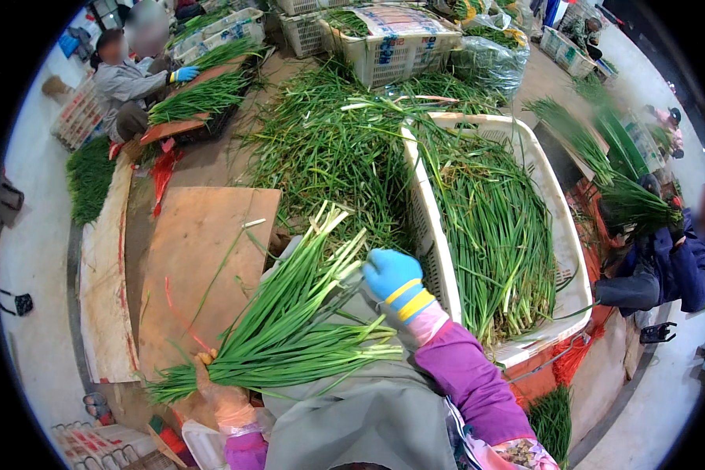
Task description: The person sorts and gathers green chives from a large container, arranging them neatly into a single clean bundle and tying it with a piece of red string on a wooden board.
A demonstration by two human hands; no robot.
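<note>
My left hand (221, 397), at the lower left, is closed round the leafy end of a bunch of long green chives (278, 329). The bunch fans out over my grey apron (352, 395), its pale stem ends spread up and to the right. My right hand (393, 276), in a blue glove with yellow bands, is curled closed beside the upper stem ends. Whatever its fingers hold, if anything, is hidden. Close to my left hand runs a thin red strip (182, 317). Right of my right hand stands a white plastic crate (439, 254) full of loose chives (493, 227).
A brown board (204, 215) lies at left, with a stray stalk on it. Beyond my hands is a large heap of loose chives (333, 149). Co-workers sit at far left (125, 82) and right (666, 270). Stacked crates (392, 55) stand at the back.
</note>
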